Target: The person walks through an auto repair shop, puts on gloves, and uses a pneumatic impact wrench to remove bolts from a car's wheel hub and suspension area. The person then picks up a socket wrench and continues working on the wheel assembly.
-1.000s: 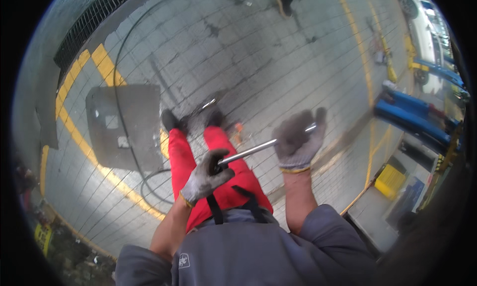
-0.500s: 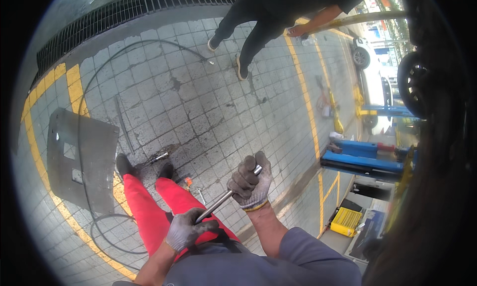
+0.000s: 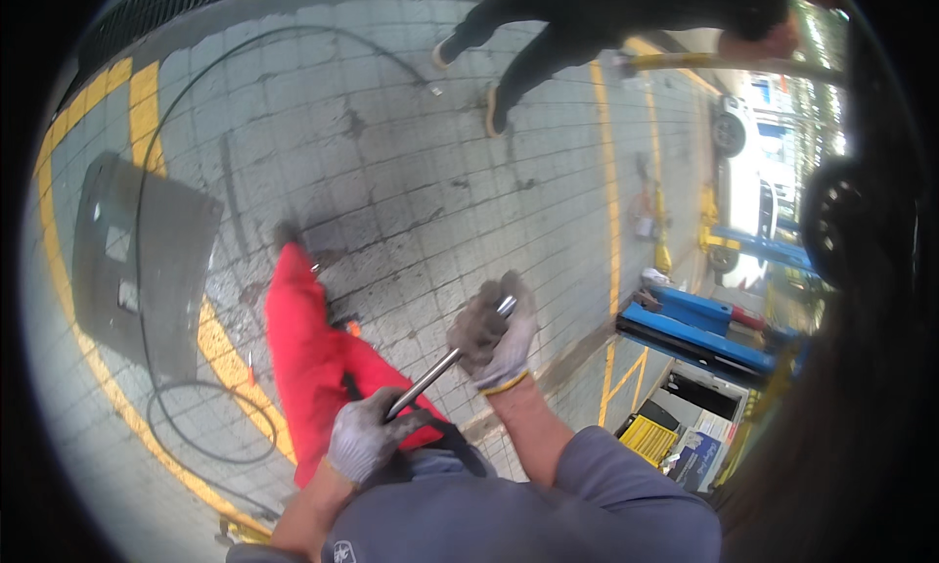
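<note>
Both my hands wear grey knitted gloves and grip one shiny metal rod (image 3: 424,379), held slanting in front of my waist. My left hand (image 3: 368,434) closes round its lower end, close to my red trousers (image 3: 311,362). Higher up and to the right, my right hand (image 3: 492,334) wraps round the upper part, and the rod's bright tip shows above the fingers. The stretch of rod between the hands is bare. A small orange piece (image 3: 353,327) lies on the floor beside my leg, partly blurred.
A dark panel with square holes (image 3: 147,270) and a looped black hose (image 3: 140,230) lie at left, near an orange-handled tool (image 3: 250,371). Another person (image 3: 587,25) stands ahead beside a yellow pole (image 3: 724,64). Right are blue lift arms (image 3: 694,338), a yellow case (image 3: 648,439) and a white car (image 3: 745,191).
The view has shifted and my legs have moved, now overlapping with one shoe visible. The orange-handled tool has come into view at left. Both hands keep their grip on the rod.
</note>
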`<state>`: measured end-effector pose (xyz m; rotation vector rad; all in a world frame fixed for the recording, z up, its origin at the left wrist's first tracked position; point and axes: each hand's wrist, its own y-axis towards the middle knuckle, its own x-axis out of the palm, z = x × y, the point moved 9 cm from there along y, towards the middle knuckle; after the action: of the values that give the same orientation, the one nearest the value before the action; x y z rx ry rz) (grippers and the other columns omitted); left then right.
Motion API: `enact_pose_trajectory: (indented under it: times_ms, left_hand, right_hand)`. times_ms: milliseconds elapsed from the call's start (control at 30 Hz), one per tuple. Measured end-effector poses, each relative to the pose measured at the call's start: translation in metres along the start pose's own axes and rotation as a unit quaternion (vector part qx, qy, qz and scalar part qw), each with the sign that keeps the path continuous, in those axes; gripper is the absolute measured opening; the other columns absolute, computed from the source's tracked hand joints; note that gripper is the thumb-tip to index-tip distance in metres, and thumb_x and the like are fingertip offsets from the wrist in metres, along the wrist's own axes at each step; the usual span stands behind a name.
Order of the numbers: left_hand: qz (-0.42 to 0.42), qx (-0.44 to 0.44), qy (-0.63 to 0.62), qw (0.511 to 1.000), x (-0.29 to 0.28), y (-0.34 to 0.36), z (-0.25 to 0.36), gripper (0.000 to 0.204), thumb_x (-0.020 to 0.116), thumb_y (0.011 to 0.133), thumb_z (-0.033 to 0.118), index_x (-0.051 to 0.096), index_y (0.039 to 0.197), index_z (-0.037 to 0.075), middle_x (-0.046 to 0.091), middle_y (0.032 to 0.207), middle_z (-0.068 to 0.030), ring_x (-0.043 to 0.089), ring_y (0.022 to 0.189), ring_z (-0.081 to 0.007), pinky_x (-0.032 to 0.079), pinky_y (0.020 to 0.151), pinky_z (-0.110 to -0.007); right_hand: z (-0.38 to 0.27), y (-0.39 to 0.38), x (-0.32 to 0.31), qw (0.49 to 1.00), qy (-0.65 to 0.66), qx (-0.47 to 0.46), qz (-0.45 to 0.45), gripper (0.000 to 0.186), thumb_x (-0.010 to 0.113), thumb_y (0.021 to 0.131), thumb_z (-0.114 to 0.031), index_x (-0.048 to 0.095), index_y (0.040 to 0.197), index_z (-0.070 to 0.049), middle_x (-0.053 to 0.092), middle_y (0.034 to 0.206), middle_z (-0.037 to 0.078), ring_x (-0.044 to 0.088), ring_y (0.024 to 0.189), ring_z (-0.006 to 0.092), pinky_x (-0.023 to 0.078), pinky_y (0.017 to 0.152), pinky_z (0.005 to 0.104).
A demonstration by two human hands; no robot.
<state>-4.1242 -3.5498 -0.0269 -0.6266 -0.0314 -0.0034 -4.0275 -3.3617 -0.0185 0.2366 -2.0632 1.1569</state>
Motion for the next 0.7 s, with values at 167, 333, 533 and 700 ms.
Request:
enact_pose_trajectory:
  times_ms: [167, 333, 533, 700]
  left_hand:
    - [0.053, 0.005, -0.361, 0.931, -0.017, 0.07, -0.011, 0.048, 0.052, 0.109, 0.035, 0.062, 0.139, -0.001, 0.071, 0.107, -0.0098, 0.06, 0.068, -0.0099, 0.05, 0.061, -0.027]
    - [0.18, -0.045, -0.5, 0.846, -0.083, 0.146, -0.013, 0.088, 0.028, 0.11, 0.074, 0.063, 0.135, -0.003, 0.076, 0.105, -0.0159, 0.06, 0.05, -0.0112, 0.043, 0.044, -0.022]
    - [0.348, -0.015, -0.524, 0.777, -0.17, 0.209, 0.043, 0.071, 0.036, 0.114, 0.066, 0.069, 0.107, 0.003, 0.068, 0.077, -0.009, 0.063, 0.058, -0.0159, 0.048, 0.051, -0.026]
    - [0.327, 0.025, -0.668, 0.668, -0.179, 0.287, 0.094, 0.052, 0.045, 0.115, 0.056, 0.066, 0.102, 0.01, 0.06, 0.078, -0.0044, 0.061, 0.071, -0.0203, 0.052, 0.063, -0.033]
  right_hand:
    - [-0.049, 0.066, -0.008, 0.993, -0.043, 0.012, 0.106, 0.042, 0.057, 0.107, -0.053, 0.07, 0.091, -0.017, 0.029, 0.055, -0.011, 0.031, 0.045, 0.0084, 0.033, 0.046, 0.0285]
    - [-0.106, 0.116, 0.016, 0.947, -0.297, 0.02, 0.123, 0.046, 0.066, 0.103, -0.041, 0.064, 0.121, 0.002, 0.064, 0.089, 0.013, 0.071, 0.094, 0.0393, 0.058, 0.102, 0.0673]
    - [-0.139, 0.141, 0.05, 0.792, -0.521, 0.314, 0.05, 0.05, 0.06, 0.104, -0.013, 0.056, 0.144, 0.015, 0.079, 0.104, 0.022, 0.074, 0.065, 0.0241, 0.059, 0.062, 0.0286]
    - [-0.159, 0.138, 0.06, 0.711, -0.548, 0.438, 0.05, 0.048, 0.062, 0.105, -0.014, 0.06, 0.151, 0.0, 0.074, 0.096, 0.005, 0.06, 0.069, 0.0075, 0.048, 0.058, 0.0252]
